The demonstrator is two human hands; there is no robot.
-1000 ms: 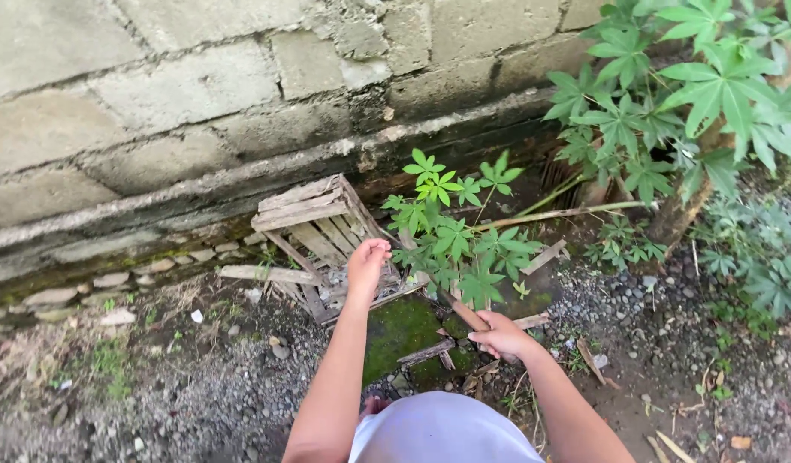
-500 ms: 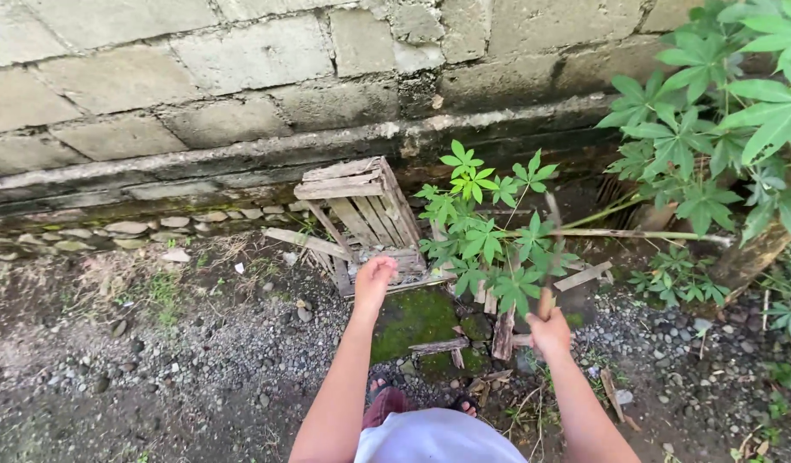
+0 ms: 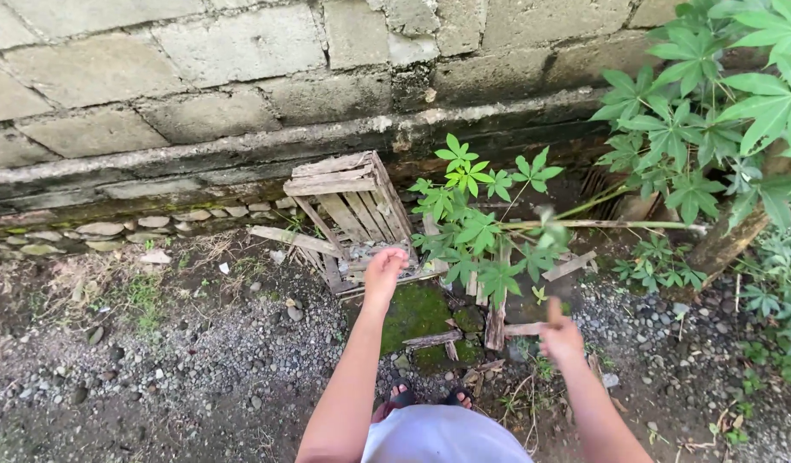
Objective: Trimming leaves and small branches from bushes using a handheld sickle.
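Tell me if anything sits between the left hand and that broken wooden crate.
Nothing visible does. The left hand reaches the front edge of the wooden crate, with only bare gravel beside it. The leafy plant stands off to the right, nearer the blurred right hand.

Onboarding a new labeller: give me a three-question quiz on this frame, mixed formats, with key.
1. True or false: the left hand is at the front edge of the broken wooden crate.
2. Multiple choice: what does the right hand hold? A) a stone B) a thin stick-like piece, blurred C) a green leaf D) nothing
3. Fill in: the dark green patch on the ground between the hands is ____.

Key
1. True; whether the fingers close on a slat cannot be told.
2. B
3. moss
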